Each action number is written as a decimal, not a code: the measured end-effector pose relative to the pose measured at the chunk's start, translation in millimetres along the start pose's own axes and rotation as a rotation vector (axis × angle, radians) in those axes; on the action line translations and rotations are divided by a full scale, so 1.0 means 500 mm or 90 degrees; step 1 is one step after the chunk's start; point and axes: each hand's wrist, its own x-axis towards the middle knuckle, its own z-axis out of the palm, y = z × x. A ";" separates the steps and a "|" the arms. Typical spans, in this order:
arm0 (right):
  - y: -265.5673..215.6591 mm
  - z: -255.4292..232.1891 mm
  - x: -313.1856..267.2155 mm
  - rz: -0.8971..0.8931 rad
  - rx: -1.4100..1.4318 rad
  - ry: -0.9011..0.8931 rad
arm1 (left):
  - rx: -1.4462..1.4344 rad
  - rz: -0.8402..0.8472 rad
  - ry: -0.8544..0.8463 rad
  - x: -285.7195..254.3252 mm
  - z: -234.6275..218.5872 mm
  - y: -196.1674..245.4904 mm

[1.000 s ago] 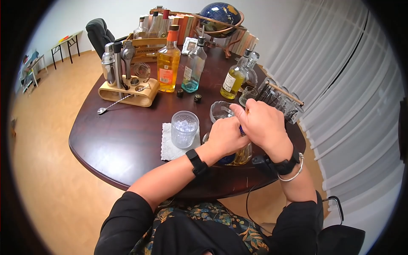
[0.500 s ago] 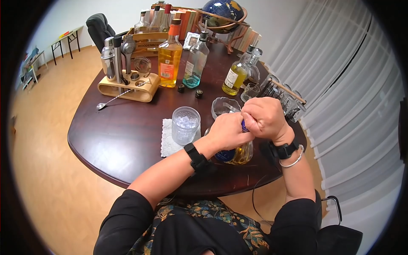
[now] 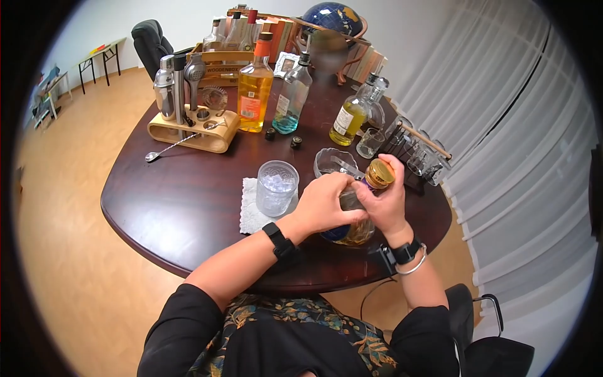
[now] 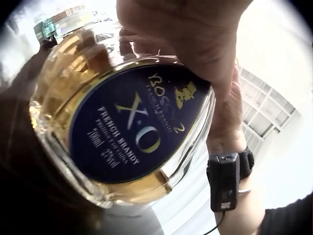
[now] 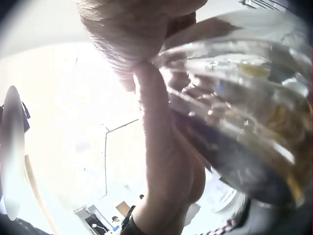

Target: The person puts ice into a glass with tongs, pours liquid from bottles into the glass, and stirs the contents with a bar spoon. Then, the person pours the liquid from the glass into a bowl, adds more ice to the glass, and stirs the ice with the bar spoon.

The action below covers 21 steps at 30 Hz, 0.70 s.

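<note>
Both hands are on a brandy bottle close to the table's near edge. Its dark blue label reads "X.O French Brandy" in the left wrist view, with amber liquid behind the glass. My left hand holds the bottle's upper part from the left, covering much of it. Curled around the neck, my right hand sits just under the gold cap, which shows above its fingers. Left of the hands, a ribbed glass with ice stands on a white cloth.
A cut-glass bowl with tongs stands just beyond the hands. Further back are an amber bottle, a blue-green bottle and a yellow bottle. A wooden bar-tool stand is at left, a glass rack at right.
My right hand was over the bottle's top, covering the cap; it has shifted down to the neck and the gold cap now shows. My left hand still holds the bottle.
</note>
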 end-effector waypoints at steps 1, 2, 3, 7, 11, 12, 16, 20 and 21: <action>0.011 0.008 -0.019 0.039 0.052 0.004 | 0.013 0.024 0.017 -0.006 0.001 -0.003; 0.021 0.014 -0.031 0.079 0.104 0.008 | 0.025 0.048 0.033 -0.011 0.001 -0.005; 0.018 0.014 -0.032 0.079 0.078 0.000 | 0.036 0.027 -0.017 -0.016 0.000 -0.005; -0.010 0.013 -0.018 0.137 0.056 0.005 | 0.055 0.023 -0.009 -0.023 0.012 0.002; 0.009 0.021 -0.003 0.158 0.106 0.040 | -0.036 -0.011 -0.003 -0.039 0.028 -0.007; 0.012 0.018 0.004 0.162 0.124 0.030 | -0.073 -0.036 -0.008 -0.041 0.026 -0.006; -0.018 0.009 0.030 0.098 -0.125 -0.112 | -0.359 -0.260 -0.159 -0.058 0.037 -0.019; -0.062 0.026 0.059 0.114 -0.287 -0.276 | -0.521 -0.283 -0.214 -0.075 0.064 -0.045; -0.059 0.028 0.062 0.111 -0.299 -0.295 | -0.541 -0.292 -0.231 -0.075 0.062 -0.046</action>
